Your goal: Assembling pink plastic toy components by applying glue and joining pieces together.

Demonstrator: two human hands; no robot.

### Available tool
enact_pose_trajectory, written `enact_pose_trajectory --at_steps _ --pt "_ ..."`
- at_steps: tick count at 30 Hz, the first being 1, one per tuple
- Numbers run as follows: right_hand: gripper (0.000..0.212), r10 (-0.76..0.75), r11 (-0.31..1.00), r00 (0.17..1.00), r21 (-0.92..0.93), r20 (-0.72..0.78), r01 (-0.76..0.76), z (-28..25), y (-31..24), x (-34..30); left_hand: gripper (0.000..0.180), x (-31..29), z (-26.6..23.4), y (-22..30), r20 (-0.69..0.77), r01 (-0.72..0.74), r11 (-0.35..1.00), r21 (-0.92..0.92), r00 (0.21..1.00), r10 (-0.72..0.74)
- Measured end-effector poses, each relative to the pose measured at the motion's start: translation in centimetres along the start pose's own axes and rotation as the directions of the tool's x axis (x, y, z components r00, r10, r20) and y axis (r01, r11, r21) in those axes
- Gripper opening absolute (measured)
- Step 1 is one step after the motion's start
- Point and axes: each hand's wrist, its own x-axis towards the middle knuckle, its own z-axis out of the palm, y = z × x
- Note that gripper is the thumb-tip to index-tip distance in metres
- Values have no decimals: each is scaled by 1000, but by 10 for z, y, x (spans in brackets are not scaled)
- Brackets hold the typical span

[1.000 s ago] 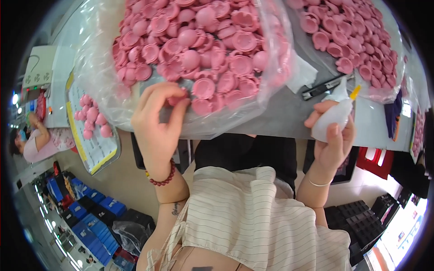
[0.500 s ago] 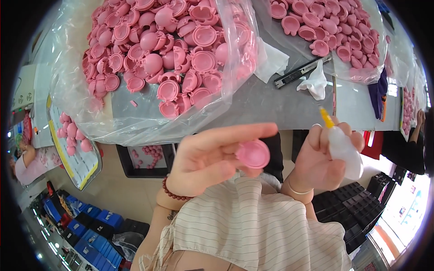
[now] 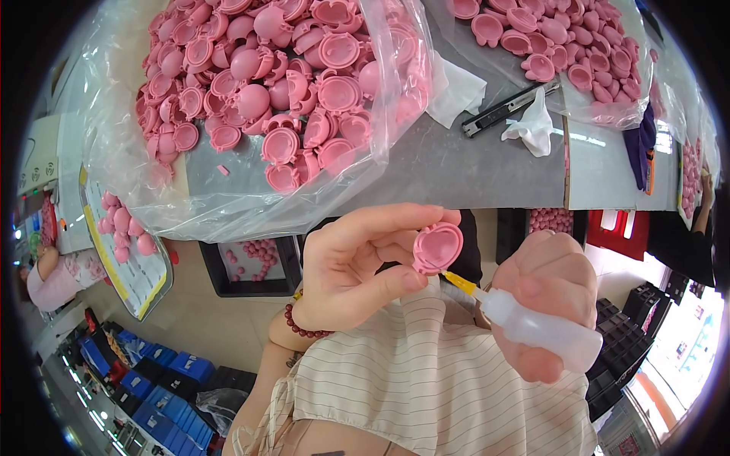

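Note:
Between the thumb and fingers of my left hand [image 3: 346,266] is a small round pink plastic shell [image 3: 439,249], its hollow side turned up toward me. My right hand [image 3: 555,281] is wrapped round a whitish squeeze bottle [image 3: 541,328] that lies tilted with its nozzle to the left. The bottle's yellow needle tip [image 3: 461,284] is at the lower rim of the shell; whether it touches, I cannot tell. Both hands are above my lap, just in front of the table edge.
A big heap of pink shells [image 3: 255,102] lies in a clear plastic bag [image 3: 266,216] on the grey table [image 3: 449,167]. Another pink heap [image 3: 559,34] is at the back right. A utility knife [image 3: 506,112] and crumpled white tissue [image 3: 534,125] lie between. Below stands a black tray [image 3: 220,285].
My right hand has turned and lowered the bottle from upright to tilted, bringing its yellow tip left to the shell. My left hand has raised and tipped the shell slightly.

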Motion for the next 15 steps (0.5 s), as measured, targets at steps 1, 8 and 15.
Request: enact_pose_trajectory --at_steps 1,8,15 --pt "62 0 1000 1000 -5 -1 0 -1 -1 2 43 2 1 1 -3 -1 1000 12 1000 1" --pt "55 17 999 993 -44 -114 -22 5 0 3 43 4 3 0 -8 -16 1000 5 1000 16" --pt "55 -14 1000 990 3 -140 14 4 5 0 43 4 1 -1 -7 -27 999 22 1000 27"
